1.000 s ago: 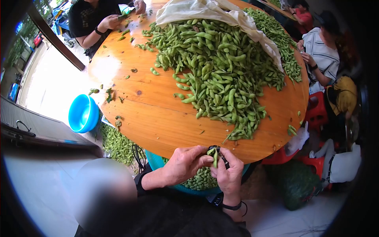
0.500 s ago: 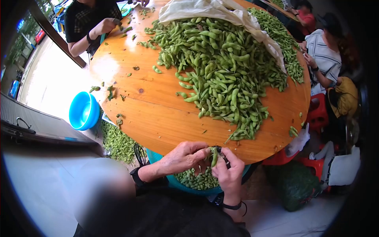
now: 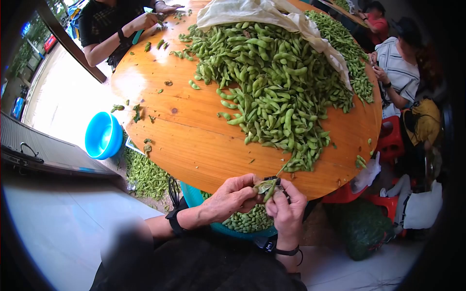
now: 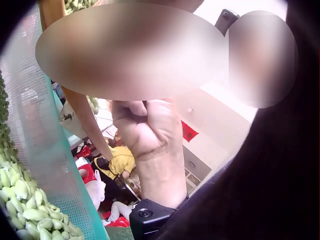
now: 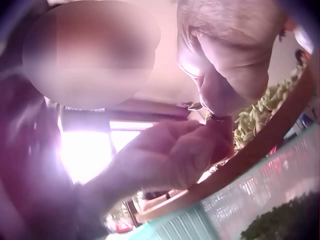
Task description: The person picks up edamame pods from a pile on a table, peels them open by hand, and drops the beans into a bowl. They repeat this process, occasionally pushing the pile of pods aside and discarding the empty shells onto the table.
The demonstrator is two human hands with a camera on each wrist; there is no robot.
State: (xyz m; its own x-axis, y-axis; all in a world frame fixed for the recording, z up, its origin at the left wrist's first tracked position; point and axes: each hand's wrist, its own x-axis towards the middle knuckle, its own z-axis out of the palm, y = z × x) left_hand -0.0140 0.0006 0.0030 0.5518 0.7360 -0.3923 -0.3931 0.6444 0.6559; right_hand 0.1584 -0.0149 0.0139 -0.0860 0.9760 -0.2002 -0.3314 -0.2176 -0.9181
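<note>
Close to the table's near edge, both hands meet over a green soybean pod that looks split, with a pale inside showing. The left hand pinches its left end between thumb and fingers. My right hand grips the other side, with a small black item at its fingers. Beneath the hands, a teal mesh basket holds shelled green beans. In the right wrist view the fingertips come together, and the pod itself is mostly hidden.
A large heap of soybean pods covers much of the round wooden table, under a pale cloth. A blue basin stands left, near pods on the floor. People sit around, with red stools at right.
The pod has gone from upright to tilted and now shows its inside. My right hand has shifted slightly right, and the left hand follows it. Across the table, another person's hands have moved.
</note>
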